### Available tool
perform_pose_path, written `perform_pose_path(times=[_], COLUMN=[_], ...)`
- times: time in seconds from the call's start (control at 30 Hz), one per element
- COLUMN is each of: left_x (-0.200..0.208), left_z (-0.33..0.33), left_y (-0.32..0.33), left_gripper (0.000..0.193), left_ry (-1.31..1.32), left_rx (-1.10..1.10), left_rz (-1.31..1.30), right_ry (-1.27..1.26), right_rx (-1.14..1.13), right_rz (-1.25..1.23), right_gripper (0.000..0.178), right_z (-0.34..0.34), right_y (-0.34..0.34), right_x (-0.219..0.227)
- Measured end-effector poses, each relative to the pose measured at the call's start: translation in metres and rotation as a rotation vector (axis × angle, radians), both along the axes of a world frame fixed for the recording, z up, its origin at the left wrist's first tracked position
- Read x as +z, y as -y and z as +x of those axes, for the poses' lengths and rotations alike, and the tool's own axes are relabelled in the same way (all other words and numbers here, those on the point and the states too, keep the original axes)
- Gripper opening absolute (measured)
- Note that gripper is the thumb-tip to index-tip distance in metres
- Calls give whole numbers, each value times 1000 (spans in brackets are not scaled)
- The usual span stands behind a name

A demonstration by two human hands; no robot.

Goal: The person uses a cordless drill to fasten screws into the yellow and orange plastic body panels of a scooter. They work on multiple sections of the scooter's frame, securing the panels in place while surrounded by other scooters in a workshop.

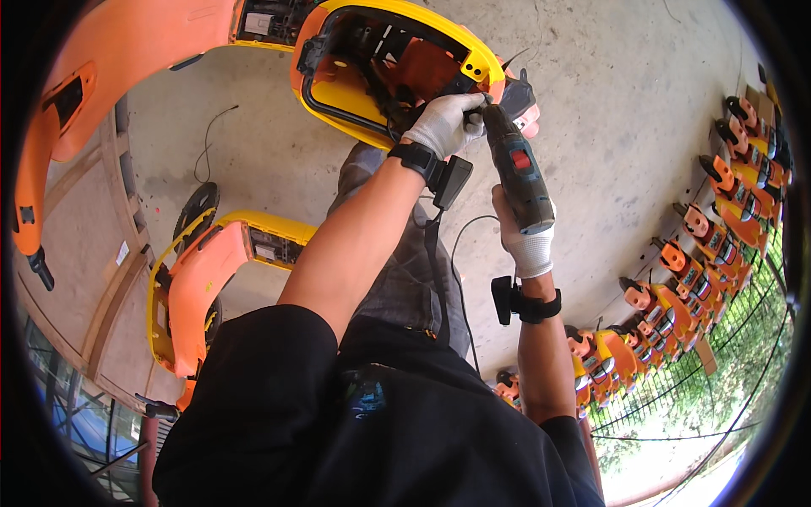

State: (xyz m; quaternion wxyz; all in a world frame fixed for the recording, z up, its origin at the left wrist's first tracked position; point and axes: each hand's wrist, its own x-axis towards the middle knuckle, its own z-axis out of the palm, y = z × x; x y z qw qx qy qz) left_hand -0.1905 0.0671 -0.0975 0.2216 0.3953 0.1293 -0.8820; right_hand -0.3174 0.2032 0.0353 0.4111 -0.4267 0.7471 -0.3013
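Note:
My right hand (pixel 530 245), in a white glove, grips a dark cordless drill (pixel 525 188) with a red patch on its body. The drill's front end points away from me, toward the end of an orange and yellow scooter body (pixel 355 117). At that end, just beside the drill's tip, my gloved left hand (pixel 446 125) is closed with its fingers pinched together. Whatever lies between those fingers is hidden. The body's open compartment shows dark parts and cables inside, with a black seal around its rim.
A second orange and yellow scooter body (pixel 207 283) stands at the left, by a wheel (pixel 198 207). Wooden panels (pixel 93 228) are behind it. Several orange scooters (pixel 697 224) line the right side along a wire fence. A thin cable (pixel 207 148) lies on the concrete floor (pixel 617 127).

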Motion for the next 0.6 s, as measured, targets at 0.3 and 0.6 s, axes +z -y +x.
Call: perform_pose_path(times=[0.3,0.6], left_x=[-14,-13], left_z=[0,-2], left_y=[23,36], left_gripper=[9,15], left_ry=[169,222], left_rx=[-160,-273], left_rz=[-70,3], right_ry=[-131,-110], right_rx=[9,-58], right_rz=[17,105], right_gripper=[26,26], right_z=[11,23], right_y=[13,20], right_x=[-19,-18])
